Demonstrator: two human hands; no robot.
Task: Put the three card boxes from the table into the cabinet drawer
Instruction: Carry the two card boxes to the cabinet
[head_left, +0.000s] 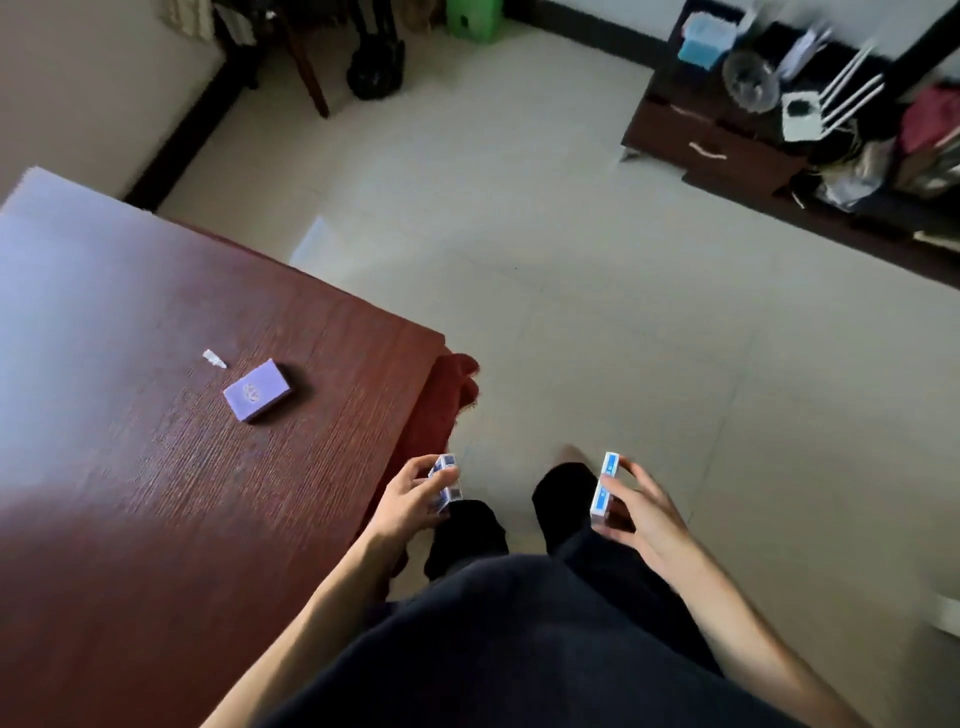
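A purple card box (256, 389) lies flat on the dark red wooden table (130, 467) at the left. My left hand (410, 501) grips a blue and white card box (445, 480) just off the table's right edge, above the floor. My right hand (641, 512) holds a second blue and white card box (603, 486) on edge, to the right of my legs. The dark cabinet (727, 150) with two shut drawers and pale handles stands far off at the upper right.
A small white scrap (214, 358) lies on the table beside the purple box. Pale floor tiles (571, 312) stretch between me and the cabinet. Clutter, a blue box and white rods crowd the cabinet top (779, 67). A chair and a green stool (475, 18) stand at the far wall.
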